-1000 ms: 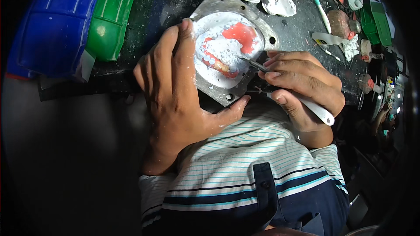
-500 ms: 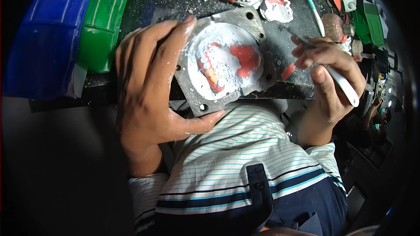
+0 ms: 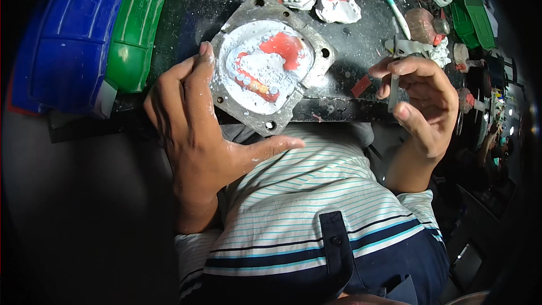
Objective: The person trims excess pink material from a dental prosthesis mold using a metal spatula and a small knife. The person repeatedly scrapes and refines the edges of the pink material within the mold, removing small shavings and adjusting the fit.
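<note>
A grey metal denture flask half, filled with white plaster, lies on the dark bench. Set in the plaster are a pink-red wax piece and a curved row of teeth on red wax. My left hand is spread beside the flask's left edge. Its fingertips are at the rim, and its thumb stretches out below the near corner, apart from the metal. To the right of the flask, my right hand holds a slim white-handled knife upright between thumb and fingers; the tool is partly blurred.
Two plaster dental casts with red wax stand behind the flask. A white and teal toothbrush-like handle lies at the back right. Blue and green bins stand at left. A red wax scrap lies near my right hand.
The flask has turned clockwise and shifted left and away from me. My left thumb has come off its near edge. In my right hand, the knife has swung from slanted to upright.
</note>
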`<state>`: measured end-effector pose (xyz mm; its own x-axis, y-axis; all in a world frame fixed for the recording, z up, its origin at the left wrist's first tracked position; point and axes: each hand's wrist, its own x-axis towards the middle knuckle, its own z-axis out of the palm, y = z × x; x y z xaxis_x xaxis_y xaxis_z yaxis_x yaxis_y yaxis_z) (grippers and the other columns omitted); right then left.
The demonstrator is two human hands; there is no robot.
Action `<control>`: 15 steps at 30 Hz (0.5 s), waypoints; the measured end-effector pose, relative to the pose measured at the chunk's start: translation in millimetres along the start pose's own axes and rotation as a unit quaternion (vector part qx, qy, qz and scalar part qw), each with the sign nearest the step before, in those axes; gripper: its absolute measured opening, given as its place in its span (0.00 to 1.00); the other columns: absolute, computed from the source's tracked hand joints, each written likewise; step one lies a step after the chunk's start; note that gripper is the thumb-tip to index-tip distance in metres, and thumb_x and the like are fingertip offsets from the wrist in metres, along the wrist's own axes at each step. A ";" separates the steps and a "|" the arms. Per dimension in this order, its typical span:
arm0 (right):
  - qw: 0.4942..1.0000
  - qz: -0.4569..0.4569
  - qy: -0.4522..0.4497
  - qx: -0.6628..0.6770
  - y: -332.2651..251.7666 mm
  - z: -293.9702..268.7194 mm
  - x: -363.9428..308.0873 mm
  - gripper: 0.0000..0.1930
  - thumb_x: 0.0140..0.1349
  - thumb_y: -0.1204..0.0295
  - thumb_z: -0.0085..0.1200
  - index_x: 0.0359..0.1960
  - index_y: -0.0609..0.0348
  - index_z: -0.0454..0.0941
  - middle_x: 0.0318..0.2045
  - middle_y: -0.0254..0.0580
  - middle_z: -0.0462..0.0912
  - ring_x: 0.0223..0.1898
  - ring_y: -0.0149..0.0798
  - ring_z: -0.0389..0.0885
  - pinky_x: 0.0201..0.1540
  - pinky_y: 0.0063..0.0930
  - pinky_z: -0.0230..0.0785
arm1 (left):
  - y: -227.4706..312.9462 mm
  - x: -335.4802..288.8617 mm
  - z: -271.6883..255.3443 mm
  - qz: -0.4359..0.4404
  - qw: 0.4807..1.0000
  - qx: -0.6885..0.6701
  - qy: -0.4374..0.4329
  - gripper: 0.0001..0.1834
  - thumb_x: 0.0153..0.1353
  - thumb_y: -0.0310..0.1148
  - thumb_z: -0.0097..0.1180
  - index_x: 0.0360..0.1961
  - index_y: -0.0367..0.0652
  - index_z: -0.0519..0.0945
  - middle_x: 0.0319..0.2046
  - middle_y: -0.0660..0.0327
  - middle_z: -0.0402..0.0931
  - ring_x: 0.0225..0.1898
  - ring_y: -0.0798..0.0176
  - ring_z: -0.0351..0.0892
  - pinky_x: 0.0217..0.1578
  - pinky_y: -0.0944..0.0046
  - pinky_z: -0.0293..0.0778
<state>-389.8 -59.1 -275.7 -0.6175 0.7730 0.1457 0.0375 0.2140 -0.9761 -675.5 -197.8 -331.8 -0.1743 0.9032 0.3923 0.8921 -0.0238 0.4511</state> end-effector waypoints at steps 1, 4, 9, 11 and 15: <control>1.000 -0.004 0.013 -0.005 -1.8 2.5 -1.0 0.17 0.65 0.85 0.67 0.54 0.76 0.81 0.46 0.57 0.89 0.47 0.42 0.90 0.50 0.35 0.83 | -0.3 0.0 -0.8 0.007 1.000 0.002 -0.009 0.75 0.29 0.82 0.76 0.70 0.32 0.75 0.61 0.46 0.77 0.60 0.46 0.77 0.64 0.44 0.68; 0.998 0.013 0.052 -0.017 -2.4 6.4 -3.6 0.12 0.67 0.86 0.66 0.50 0.73 0.81 0.43 0.53 0.89 0.44 0.42 0.90 0.50 0.32 0.82 | -11.6 0.3 -5.4 0.047 0.998 0.001 -0.029 0.76 0.31 0.83 0.71 0.73 0.33 0.74 0.60 0.47 0.78 0.59 0.45 0.77 0.65 0.43 0.68; 0.997 0.026 0.050 -0.055 2.1 5.8 -3.5 0.07 0.69 0.87 0.64 0.46 0.70 0.80 0.39 0.47 0.88 0.41 0.40 0.91 0.49 0.31 0.82 | -15.1 1.2 -8.3 0.048 0.998 0.004 -0.036 0.75 0.32 0.81 0.72 0.74 0.33 0.74 0.58 0.49 0.79 0.59 0.46 0.77 0.65 0.43 0.68; 0.995 0.026 0.045 -0.084 2.6 5.6 -2.5 0.07 0.70 0.86 0.64 0.46 0.70 0.80 0.38 0.46 0.87 0.41 0.39 0.91 0.48 0.30 0.82 | -14.0 1.7 -8.5 0.042 0.998 -0.001 -0.038 0.75 0.31 0.80 0.73 0.73 0.33 0.74 0.57 0.50 0.79 0.59 0.46 0.77 0.65 0.43 0.68; 0.996 0.024 0.039 -0.083 4.4 9.5 -2.3 0.07 0.70 0.86 0.64 0.45 0.69 0.80 0.38 0.45 0.87 0.41 0.38 0.91 0.47 0.30 0.82 | -7.8 -0.4 -3.7 0.025 0.999 0.002 -0.022 0.74 0.30 0.80 0.73 0.71 0.33 0.75 0.56 0.50 0.78 0.58 0.47 0.77 0.64 0.44 0.68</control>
<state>-395.7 -65.6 -281.9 -0.5487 0.8276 0.1186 0.1983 0.2667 -0.9432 -684.0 -199.6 -332.5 -0.1104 0.9190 0.3785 0.9008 -0.0684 0.4288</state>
